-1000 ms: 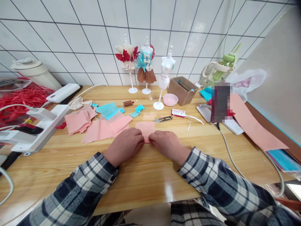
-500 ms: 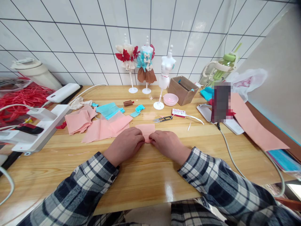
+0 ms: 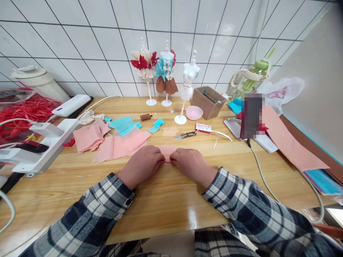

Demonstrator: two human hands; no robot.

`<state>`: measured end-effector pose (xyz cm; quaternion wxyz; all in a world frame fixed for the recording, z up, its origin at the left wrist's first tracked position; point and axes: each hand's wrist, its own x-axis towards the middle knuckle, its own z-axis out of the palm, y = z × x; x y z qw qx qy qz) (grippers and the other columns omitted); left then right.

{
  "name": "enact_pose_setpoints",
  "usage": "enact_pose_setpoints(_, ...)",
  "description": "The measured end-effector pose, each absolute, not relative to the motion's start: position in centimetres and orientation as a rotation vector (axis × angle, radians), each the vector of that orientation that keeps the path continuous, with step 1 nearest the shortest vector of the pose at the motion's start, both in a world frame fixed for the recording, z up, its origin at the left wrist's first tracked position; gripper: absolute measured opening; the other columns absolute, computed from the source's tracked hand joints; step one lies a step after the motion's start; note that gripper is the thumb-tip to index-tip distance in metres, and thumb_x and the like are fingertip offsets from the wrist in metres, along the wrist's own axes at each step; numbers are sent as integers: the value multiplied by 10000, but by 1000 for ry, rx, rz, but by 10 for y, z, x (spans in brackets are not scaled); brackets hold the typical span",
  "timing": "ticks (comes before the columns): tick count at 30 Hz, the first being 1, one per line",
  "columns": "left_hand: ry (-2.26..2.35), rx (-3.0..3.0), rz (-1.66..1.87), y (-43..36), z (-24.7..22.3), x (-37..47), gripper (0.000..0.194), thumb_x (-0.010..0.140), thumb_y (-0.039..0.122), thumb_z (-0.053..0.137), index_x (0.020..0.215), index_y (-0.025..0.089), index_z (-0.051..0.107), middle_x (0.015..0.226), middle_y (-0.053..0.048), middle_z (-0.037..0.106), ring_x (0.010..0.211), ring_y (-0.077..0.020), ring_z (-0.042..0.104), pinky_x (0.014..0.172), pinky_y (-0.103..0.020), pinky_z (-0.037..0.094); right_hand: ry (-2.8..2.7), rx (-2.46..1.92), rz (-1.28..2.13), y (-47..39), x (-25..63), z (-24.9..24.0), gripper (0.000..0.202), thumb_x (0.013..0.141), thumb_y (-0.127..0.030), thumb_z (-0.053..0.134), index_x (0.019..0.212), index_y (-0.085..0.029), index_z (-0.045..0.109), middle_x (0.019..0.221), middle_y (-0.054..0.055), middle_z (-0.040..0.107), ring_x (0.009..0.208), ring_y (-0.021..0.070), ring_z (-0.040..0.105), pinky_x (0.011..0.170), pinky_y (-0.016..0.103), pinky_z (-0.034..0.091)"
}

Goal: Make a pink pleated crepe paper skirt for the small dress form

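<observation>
A small piece of pink crepe paper lies on the table between my hands, with fine folds along its near edge. My left hand pinches the left end of that folded edge. On the right end, the fingers of my right hand are closed in the same way. My thumbs are mostly hidden behind the fingers. Just beyond the paper lie thread snips with black handles. Larger pink crepe paper sheets are spread to the left of my left hand.
Three small mannequins stand at the back, one a bare white mannequin. Near it are a pink bowl and a cardboard box. A power strip is at left; a phone stands at right with a cable.
The pink paper's far edge has drawn nearer to my hands, so less of it extends beyond my fingers. My hands stay in nearly the same place.
</observation>
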<state>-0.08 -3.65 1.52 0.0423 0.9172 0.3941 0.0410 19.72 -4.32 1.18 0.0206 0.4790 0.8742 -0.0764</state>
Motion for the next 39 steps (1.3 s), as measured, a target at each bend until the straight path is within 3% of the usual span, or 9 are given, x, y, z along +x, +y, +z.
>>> enact_pose_setpoints(23, 1242, 2787, 71, -37, 16, -1, 279, 939, 228, 452, 910, 186, 726, 877, -67, 721, 841, -230, 650, 758, -360, 468, 2713, 1500, -161, -44, 199, 10, 285, 983, -331, 414, 984, -222, 678, 887, 60, 671, 747, 200, 664, 613, 272, 445)
enact_pose_setpoints(33, 1234, 2825, 58, -36, 16, -1, 283, 936, 218, 452, 886, 186, 728, 898, -73, 691, 860, -220, 627, 755, -338, 468, 2731, 1438, -203, -45, 199, 15, 327, 987, -354, 410, 1004, -220, 707, 955, 77, 678, 796, 193, 664, 657, 267, 459)
enact_pose_setpoints(39, 1264, 2804, 27, -37, 16, -1, 280, 946, 243, 445, 925, 195, 721, 865, -64, 711, 834, -231, 642, 751, -361, 466, 2692, 1488, -232, -44, 200, 15, 275, 977, -296, 435, 1005, -241, 702, 914, 62, 703, 798, 189, 671, 673, 266, 456)
